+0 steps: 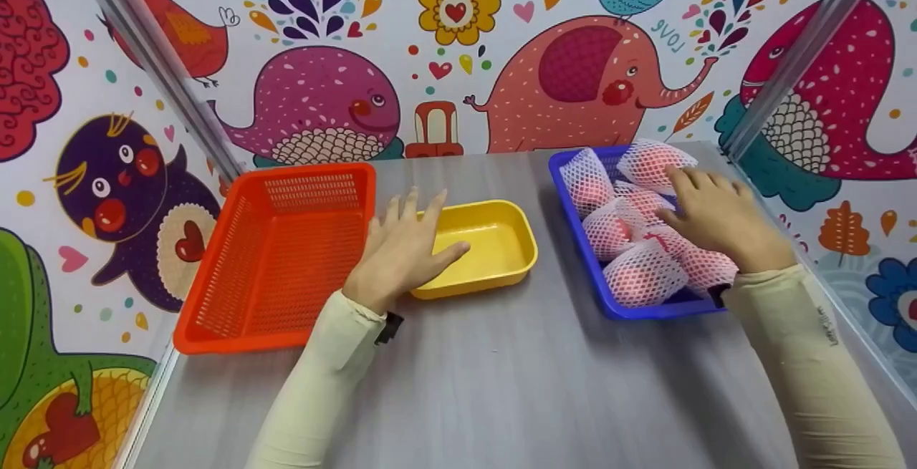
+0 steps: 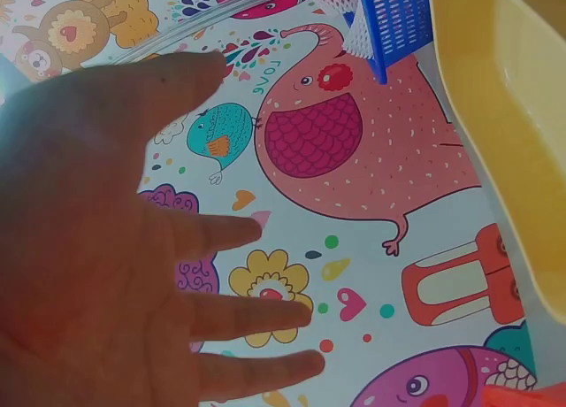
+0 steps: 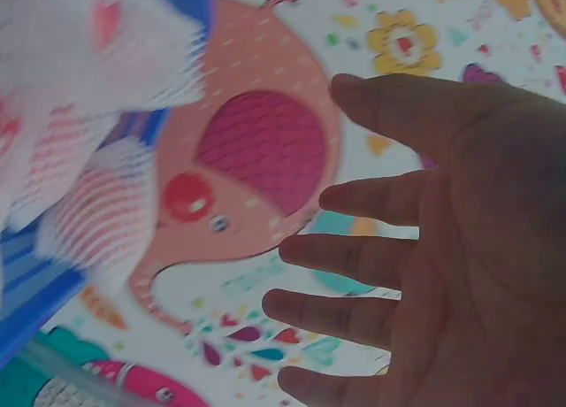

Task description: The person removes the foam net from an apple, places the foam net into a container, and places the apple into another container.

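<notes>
My left hand (image 1: 397,258) is held with fingers spread between the red basket and the yellow tray, overlapping the left part of the yellow tray (image 1: 494,279) in the head view. Its palm faces the left wrist camera with nothing in it. Over the right side of the blue basket (image 1: 598,279) hovers my right hand (image 1: 720,218), fingers straight and apart, also holding nothing in the right wrist view. Several pinkish-red round fruits in white foam nets (image 1: 645,276) fill the blue basket; one netted fruit (image 1: 653,165) lies at its far end, close to the right fingertips.
A red perforated basket (image 1: 286,254) with nothing in it stands on the left of the grey table (image 1: 494,383). Cartoon-printed walls (image 1: 444,89) close off the back and both sides, with metal corner posts (image 1: 165,68) at the back left and right.
</notes>
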Action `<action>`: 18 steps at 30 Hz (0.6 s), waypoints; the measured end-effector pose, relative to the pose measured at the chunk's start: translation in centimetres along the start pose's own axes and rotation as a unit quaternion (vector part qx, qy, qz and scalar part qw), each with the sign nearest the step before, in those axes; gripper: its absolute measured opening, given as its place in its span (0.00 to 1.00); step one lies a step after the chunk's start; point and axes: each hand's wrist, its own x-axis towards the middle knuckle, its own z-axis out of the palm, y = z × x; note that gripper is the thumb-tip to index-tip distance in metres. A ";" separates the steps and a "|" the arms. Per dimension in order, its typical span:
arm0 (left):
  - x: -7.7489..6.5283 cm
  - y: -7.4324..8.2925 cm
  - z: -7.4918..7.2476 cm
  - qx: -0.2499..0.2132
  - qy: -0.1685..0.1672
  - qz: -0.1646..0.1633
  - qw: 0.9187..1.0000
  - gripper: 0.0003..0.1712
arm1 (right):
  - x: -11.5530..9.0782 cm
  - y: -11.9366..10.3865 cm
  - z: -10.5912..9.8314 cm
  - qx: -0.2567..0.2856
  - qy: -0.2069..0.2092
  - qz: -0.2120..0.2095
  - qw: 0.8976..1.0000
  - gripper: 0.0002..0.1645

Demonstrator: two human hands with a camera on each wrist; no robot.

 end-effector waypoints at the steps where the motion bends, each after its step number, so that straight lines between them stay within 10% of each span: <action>1: -0.1 0.0 0.2 -0.001 -0.003 0.000 1.000 0.51 | -0.1 0.5 0.3 -0.005 -0.006 0.001 1.000 0.49; 18: -2.0 0.0 3.9 0.000 -0.019 0.022 1.000 0.53 | -1.4 6.4 6.4 0.016 -0.127 0.056 0.990 0.64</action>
